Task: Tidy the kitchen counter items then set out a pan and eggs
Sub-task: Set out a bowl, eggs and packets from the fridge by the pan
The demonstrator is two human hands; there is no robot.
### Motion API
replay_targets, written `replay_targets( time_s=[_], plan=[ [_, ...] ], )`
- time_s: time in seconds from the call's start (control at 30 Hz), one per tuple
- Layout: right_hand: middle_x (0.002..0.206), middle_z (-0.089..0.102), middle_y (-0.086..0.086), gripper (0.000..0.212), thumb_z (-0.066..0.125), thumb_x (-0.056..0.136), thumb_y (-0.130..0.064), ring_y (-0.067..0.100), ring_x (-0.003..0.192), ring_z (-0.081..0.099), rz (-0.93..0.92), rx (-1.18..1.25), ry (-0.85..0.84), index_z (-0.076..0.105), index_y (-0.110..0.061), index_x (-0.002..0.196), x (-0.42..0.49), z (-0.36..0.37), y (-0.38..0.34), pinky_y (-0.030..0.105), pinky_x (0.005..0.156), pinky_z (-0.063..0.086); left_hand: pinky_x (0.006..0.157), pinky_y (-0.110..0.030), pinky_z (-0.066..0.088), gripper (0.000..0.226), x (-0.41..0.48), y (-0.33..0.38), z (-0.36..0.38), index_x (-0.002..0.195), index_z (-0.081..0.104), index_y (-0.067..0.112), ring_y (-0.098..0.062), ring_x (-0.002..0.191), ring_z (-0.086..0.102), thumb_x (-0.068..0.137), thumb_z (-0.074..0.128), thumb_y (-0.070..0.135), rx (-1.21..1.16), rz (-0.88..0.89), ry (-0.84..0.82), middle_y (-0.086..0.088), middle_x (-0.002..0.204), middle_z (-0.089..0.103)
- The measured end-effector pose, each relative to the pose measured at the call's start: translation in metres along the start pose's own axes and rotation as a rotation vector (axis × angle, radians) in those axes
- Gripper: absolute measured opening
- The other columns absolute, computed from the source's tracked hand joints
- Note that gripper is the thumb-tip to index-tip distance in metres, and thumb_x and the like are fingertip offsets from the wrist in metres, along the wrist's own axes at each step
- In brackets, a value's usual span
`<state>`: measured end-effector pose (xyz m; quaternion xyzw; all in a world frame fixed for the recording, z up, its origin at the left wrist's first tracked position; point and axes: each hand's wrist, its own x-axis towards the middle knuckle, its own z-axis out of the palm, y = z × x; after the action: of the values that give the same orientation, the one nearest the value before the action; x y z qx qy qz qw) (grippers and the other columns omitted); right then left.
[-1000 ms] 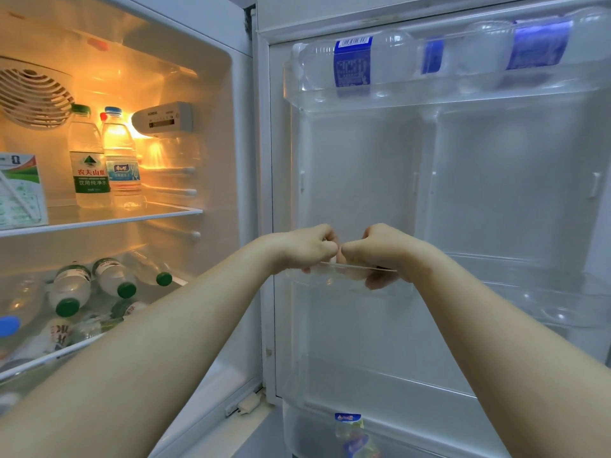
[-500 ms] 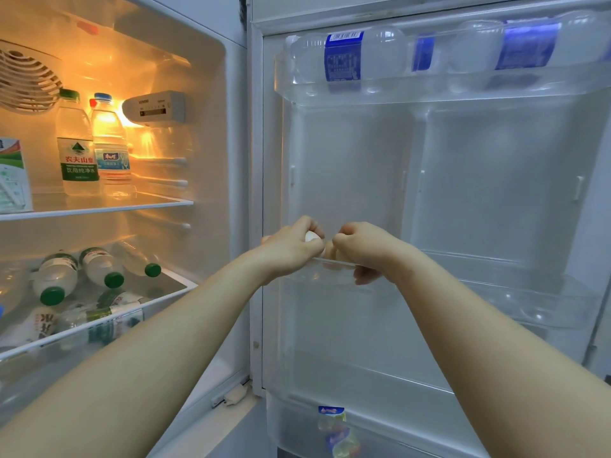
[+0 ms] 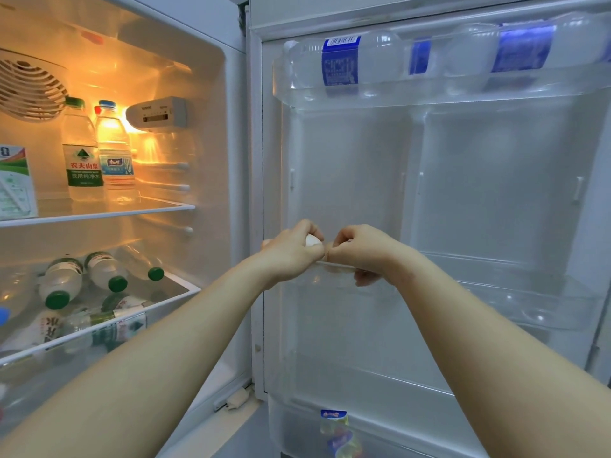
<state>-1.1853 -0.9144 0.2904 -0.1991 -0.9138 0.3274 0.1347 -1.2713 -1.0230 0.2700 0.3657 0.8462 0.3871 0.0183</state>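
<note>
Egg point(image 3: 313, 241) gripped by left hand point(image 3: 291, 256) at door shelf point(image 3: 529, 302); right hand point(image 3: 360, 249) curled, hold cannot be told. Egg-fetching step. Next: gentle lift-out needed.

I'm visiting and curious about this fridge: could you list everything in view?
Upright bottles: two, clear, green and blue caps, upper glass shelf.
Carton: one, white and green, same shelf, left edge.
Lying bottles: several, green caps, lower compartment.
Door-top bottles: at least two, blue labels, lying in top door shelf.
Bottom bottle: one, blue-yellow label, lowest door shelf.
Egg: one, white, over middle door shelf.
Left hand: grips the egg.
Right hand: curled at shelf rim, contents hidden.
</note>
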Motion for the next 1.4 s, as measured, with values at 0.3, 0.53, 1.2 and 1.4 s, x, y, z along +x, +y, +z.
replay_targets(
  time_s=[0.3, 0.53, 1.2, 1.4],
  plan=[
    [0.074, 0.054, 0.000, 0.017, 0.045, 0.082, -0.023, 0.019, 0.056, 0.052, -0.033, 0.102, 0.219, 0.058, -0.015, 0.090, 0.003, 0.006, 0.002, 0.029, 0.059, 0.053, 0.095, -0.037, 0.035, 0.016, 0.000, -0.003, 0.005, 0.088, 0.051, 0.036, -0.018, 0.093, 0.047, 0.093, 0.037, 0.029, -0.080, 0.121, 0.071, 0.015, 0.084, 0.054],
    [0.074, 0.060, 0.001, 0.007, 0.048, 0.077, -0.024, 0.029, 0.077, 0.056, -0.101, 0.363, 0.629, 0.054, -0.019, 0.076, -0.003, 0.010, 0.004, 0.038, 0.069, 0.049, 0.079, -0.033, 0.047, 0.018, -0.002, -0.002, 0.007, 0.076, 0.051, 0.040, -0.019, 0.089, 0.055, 0.091, 0.047, 0.030, -0.351, 0.266, 0.238, 0.001, 0.104, 0.058],
    [0.071, 0.059, -0.007, 0.008, 0.048, 0.073, -0.030, 0.027, 0.074, 0.057, -0.228, 0.458, 0.596, 0.051, -0.027, 0.066, 0.019, 0.061, -0.061, 0.039, 0.073, 0.051, 0.078, -0.035, 0.047, 0.006, -0.008, -0.047, -0.065, 0.080, 0.050, 0.036, -0.008, 0.076, 0.051, 0.081, 0.054, 0.031, -0.526, 0.226, 0.423, 0.017, 0.083, 0.052],
    [0.064, 0.054, -0.004, 0.014, 0.050, 0.080, -0.020, 0.021, 0.059, 0.048, -0.414, 0.637, 0.292, 0.048, -0.022, 0.066, 0.027, 0.091, -0.082, 0.027, 0.056, 0.037, 0.063, -0.023, 0.043, 0.009, -0.046, -0.063, -0.075, 0.094, 0.051, 0.026, -0.007, 0.070, 0.048, 0.093, 0.049, 0.018, -0.465, 0.072, 0.706, 0.014, 0.084, 0.049]
  ],
)
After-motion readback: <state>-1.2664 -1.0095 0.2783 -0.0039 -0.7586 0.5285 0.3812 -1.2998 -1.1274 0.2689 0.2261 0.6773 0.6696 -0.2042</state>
